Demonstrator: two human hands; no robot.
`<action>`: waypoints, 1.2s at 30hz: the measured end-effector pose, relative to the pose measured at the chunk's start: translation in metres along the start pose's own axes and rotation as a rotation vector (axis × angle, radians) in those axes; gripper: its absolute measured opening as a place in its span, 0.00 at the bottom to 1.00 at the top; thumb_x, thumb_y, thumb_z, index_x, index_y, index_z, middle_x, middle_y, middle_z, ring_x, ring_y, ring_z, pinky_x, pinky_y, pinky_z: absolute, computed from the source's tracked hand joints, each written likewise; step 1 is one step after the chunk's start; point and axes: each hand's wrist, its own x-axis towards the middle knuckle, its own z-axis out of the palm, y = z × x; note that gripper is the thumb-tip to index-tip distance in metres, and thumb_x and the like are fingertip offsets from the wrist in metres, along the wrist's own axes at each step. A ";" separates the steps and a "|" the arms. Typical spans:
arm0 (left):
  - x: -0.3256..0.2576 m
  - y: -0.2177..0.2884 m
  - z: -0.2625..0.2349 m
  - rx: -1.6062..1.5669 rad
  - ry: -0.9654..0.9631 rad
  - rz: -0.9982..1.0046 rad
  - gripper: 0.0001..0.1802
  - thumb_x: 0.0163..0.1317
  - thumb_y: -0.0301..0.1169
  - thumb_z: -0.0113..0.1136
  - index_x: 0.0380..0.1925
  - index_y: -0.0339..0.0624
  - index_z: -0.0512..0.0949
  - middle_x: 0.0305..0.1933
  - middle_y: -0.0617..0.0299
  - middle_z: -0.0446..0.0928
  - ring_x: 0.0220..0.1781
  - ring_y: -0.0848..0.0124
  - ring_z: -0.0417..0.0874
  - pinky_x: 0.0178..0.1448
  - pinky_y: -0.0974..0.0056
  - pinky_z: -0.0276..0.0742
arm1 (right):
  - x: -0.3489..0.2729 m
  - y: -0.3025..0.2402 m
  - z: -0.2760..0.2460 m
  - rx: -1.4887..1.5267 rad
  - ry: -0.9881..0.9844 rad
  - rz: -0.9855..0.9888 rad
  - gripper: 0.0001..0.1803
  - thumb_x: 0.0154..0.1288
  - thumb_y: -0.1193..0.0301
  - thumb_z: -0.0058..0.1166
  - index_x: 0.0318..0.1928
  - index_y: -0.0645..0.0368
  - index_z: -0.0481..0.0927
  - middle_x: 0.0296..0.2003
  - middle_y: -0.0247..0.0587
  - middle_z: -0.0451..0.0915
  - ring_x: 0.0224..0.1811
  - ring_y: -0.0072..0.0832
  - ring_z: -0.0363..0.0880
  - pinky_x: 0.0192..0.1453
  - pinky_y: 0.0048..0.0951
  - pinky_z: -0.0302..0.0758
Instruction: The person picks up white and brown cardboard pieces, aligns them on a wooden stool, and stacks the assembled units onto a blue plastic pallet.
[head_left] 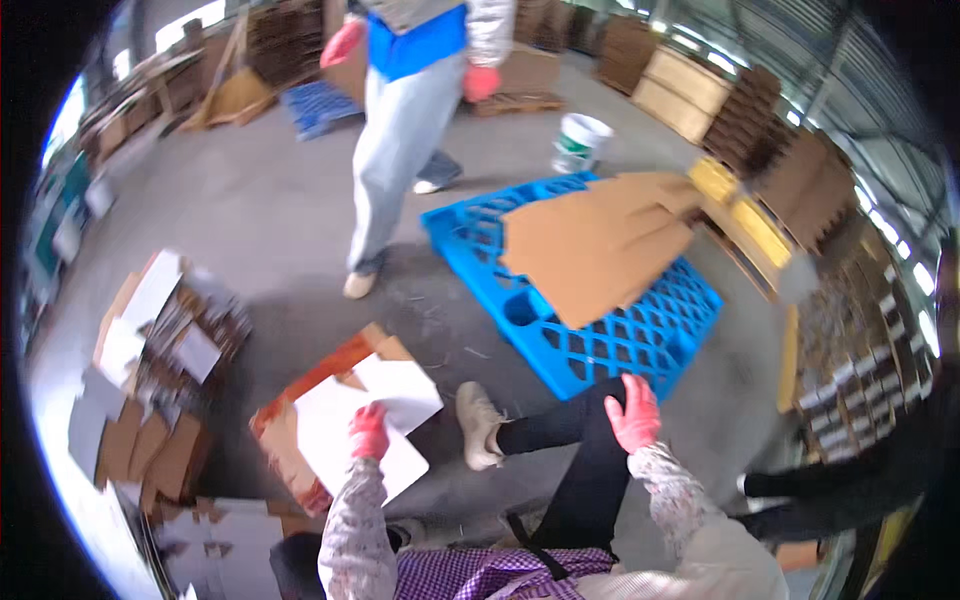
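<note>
My left hand [368,432], in a pink glove, is closed on a white cardboard sheet [325,425]. The sheet has a cut-out flap shape and lies over an orange-edged brown box [290,462] on the floor. How the fingers meet the sheet is partly hidden. My right hand [633,415], gloved in pink too, is by my bent knee with its fingers apart and nothing in them. Beyond that knee, flat brown cardboard [600,240] lies on a blue plastic pallet [560,365].
Stacks of cut cardboard [190,330] stand on the left, with folded brown pieces [150,440] nearer. Another person [410,120] in pink gloves stands ahead. A white bucket [580,143] is behind the pallet. Cardboard stacks [850,330] line the right side.
</note>
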 end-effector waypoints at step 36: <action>0.015 0.011 -0.013 0.169 0.032 -0.092 0.12 0.45 0.24 0.51 0.30 0.52 0.77 0.40 0.67 0.75 0.46 0.66 0.76 0.43 0.59 0.77 | 0.122 -0.213 -0.149 0.080 0.113 -0.565 0.23 0.64 0.73 0.44 0.61 0.52 0.66 0.54 0.43 0.73 0.54 0.33 0.74 0.59 0.32 0.70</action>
